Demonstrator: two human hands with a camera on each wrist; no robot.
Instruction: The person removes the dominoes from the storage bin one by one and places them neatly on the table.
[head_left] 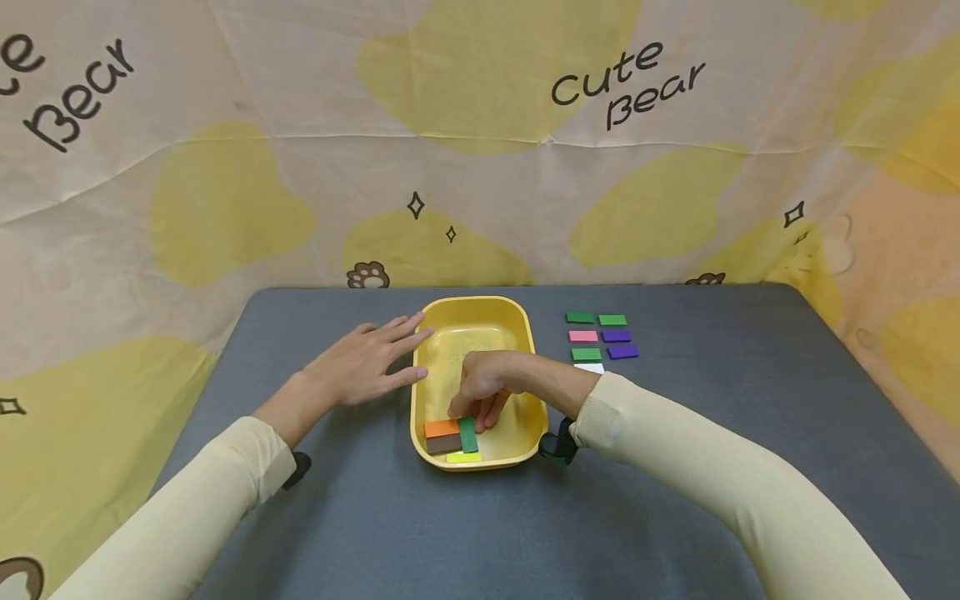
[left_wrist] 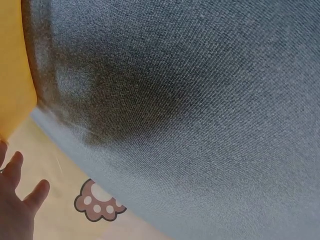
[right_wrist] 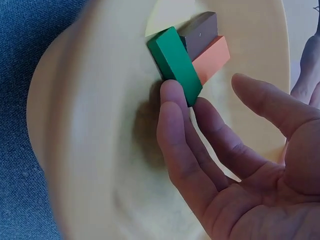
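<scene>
My right hand (head_left: 491, 383) reaches down into a yellow plastic tray (head_left: 531, 333). In the right wrist view, its fingertips touch the end and side of a green block (right_wrist: 177, 62), while the thumb stays apart from it. Beside the green block lie an orange block (head_left: 441, 428) and a brown block (head_left: 444, 444), at the tray's near left corner. A yellow block (head_left: 463, 457) lies along the near wall. With fingers stretched out, my left hand (head_left: 367, 362) is at the tray's left rim; the left wrist view shows only part of it.
Right of the tray, several flat blocks lie in two columns on the grey table (head_left: 712, 400): greens, a pink block (head_left: 582, 337), purples such as one purple block (head_left: 622, 352), and a partly covered white block (head_left: 588, 367). A patterned cloth (head_left: 480, 167) hangs behind the table.
</scene>
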